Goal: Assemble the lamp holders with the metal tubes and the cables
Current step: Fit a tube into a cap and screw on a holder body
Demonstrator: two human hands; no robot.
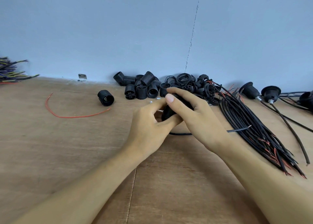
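Both my hands meet over the wooden table [67, 147] around one black lamp holder [167, 113]. My left hand [149, 127] grips it from the left with curled fingers. My right hand [191, 115] wraps over its top, thumb forward. A black cable [179, 133] trails from under the hands, its stripped end [240, 130] pointing right. Most of the holder is hidden by my fingers. Small metal tubes [155, 100] lie just behind my hands.
A heap of black threaded lamp holders [142, 86] and rings [191, 83] lies against the blue wall. One holder [105, 97] stands apart beside a loose red wire [67, 116]. A cable bundle [254, 130] fans to the right; finished assemblies [264, 95] lie far right; more wires [10, 71] far left.
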